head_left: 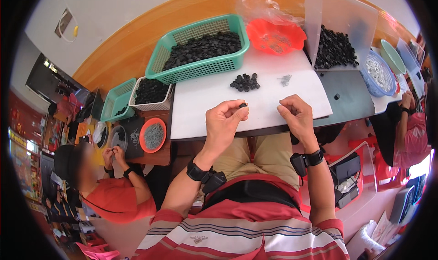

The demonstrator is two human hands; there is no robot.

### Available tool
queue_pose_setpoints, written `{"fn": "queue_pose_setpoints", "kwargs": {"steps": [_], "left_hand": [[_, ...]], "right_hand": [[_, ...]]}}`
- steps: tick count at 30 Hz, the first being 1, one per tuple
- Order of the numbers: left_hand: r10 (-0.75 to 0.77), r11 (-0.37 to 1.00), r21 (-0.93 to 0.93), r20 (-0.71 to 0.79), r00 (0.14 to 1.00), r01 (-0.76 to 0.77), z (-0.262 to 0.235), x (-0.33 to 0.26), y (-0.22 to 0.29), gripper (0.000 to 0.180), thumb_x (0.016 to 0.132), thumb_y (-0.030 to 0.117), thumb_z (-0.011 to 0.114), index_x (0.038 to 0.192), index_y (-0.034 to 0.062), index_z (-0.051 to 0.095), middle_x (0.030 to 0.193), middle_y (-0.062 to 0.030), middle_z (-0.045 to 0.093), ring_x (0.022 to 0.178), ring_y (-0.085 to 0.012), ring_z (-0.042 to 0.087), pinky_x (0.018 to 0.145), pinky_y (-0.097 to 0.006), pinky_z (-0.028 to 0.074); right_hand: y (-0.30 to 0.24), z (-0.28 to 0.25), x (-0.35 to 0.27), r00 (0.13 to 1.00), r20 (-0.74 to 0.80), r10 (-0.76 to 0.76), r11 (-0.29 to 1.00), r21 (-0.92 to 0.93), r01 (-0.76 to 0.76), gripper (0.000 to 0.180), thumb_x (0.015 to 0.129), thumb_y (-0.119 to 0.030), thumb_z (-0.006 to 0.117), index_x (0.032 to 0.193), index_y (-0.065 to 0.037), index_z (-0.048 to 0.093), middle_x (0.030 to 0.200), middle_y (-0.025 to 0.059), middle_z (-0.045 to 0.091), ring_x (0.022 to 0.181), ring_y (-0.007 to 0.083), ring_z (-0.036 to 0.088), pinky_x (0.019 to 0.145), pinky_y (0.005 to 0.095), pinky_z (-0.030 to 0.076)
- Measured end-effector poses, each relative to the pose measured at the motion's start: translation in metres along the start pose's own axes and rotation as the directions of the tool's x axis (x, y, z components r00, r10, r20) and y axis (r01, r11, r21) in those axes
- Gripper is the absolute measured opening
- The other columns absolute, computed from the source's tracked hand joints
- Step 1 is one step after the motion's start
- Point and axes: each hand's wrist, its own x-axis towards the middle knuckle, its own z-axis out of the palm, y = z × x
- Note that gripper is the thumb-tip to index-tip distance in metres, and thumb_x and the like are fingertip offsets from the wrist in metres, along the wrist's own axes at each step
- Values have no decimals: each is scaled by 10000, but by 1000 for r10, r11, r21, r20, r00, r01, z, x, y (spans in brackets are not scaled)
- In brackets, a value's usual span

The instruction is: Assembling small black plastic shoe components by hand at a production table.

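My left hand [221, 125] pinches a small round black cap [243, 105] between thumb and fingers, above the near part of a white board [196, 102]. To its right, my right hand [299, 117] is closed with thumb against fingertips; whatever it may hold is too small to make out. The two hands are apart. Beyond them on the board lies a loose pile of black caps [245, 83]. A little heap of thin metal pins [285, 80] sits to the right of that pile.
Behind the piles stand a green basket [200, 67] of black caps, a red scalloped dish [299, 37] with pins and a clear bin [367, 18] of caps. A blue basket [389, 90] is at right. On the left, a co-worker [121, 194] handles small parts near an orange bowl [162, 146].
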Motion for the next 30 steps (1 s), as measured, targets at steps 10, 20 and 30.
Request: {"fn": "queue_pose_setpoints", "kwargs": {"steps": [10,20,30], "left_hand": [[374,802,544,-131,918,-249,-49,41,37,278,873,64,792,1133,-20,739,1001,-108,763,850,-145,718,776,-268,571],[470,418,904,-129,873,-92,-154,143,62,310,881,100,748,1182,31,733,1033,-171,728,913,-318,706,832,-418,561],[546,480,755,140,826,-446,-69,71,-3,208,852,77,752,1052,20,756,1124,-148,734,1018,-326,709,906,-370,556]], "right_hand": [[5,0,-3,997,-20,81,996,47,-80,75,901,-26,734,933,30,695,867,0,623,712,55,507,652,218,434],[2,-1,-1,997,-11,81,997,11,-81,76,904,-38,731,921,26,693,852,5,625,703,60,499,647,224,433],[3,-1,2,995,-15,101,994,32,-100,71,918,-41,736,928,15,694,862,-11,626,710,53,499,646,220,428]]}}
